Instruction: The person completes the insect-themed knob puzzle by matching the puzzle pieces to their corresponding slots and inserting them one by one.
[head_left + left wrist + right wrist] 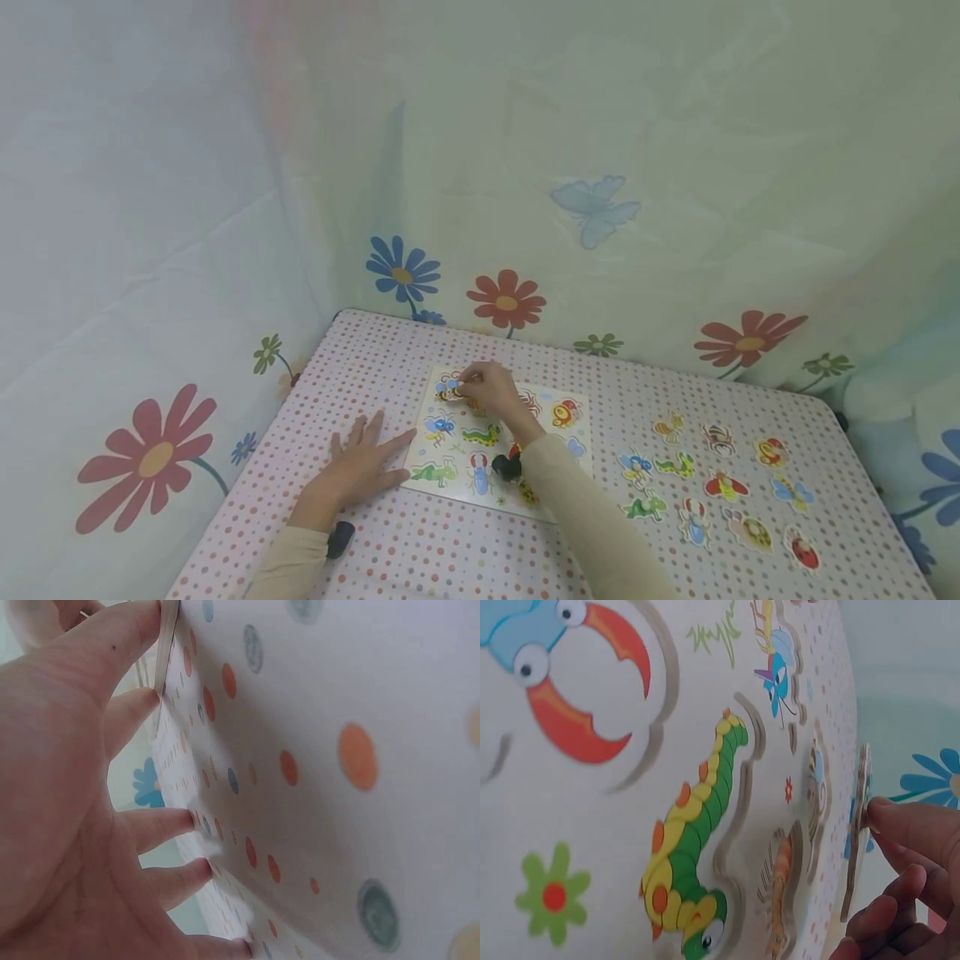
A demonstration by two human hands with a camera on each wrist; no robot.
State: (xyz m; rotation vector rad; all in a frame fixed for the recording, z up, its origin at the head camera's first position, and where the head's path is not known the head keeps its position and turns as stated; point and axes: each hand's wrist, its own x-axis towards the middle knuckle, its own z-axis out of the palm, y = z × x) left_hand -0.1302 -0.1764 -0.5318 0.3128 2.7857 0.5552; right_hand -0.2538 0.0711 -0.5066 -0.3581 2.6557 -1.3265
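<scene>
A wooden insect puzzle board (607, 832) lies on the table, with printed recesses such as a green and yellow caterpillar (694, 840) and a red-jawed beetle (480, 475). My right hand (491, 392) pinches a thin puzzle piece (857, 832) between thumb and fingers, held above the board's far left corner. It is edge-on in the right wrist view; from the head it appears striped like a bee. My left hand (358, 468) is spread flat beside the board's left edge. Its thumb (127, 637) and forefinger touch that edge, while the other fingertips rest on the tablecloth.
Several loose insect pieces lie right of the board, among them a ladybird (803, 552), a beetle (695, 525) and a caterpillar (677, 465). The dotted tablecloth (420, 550) covers the table. Flower-printed curtains (480, 208) hang behind and at the left.
</scene>
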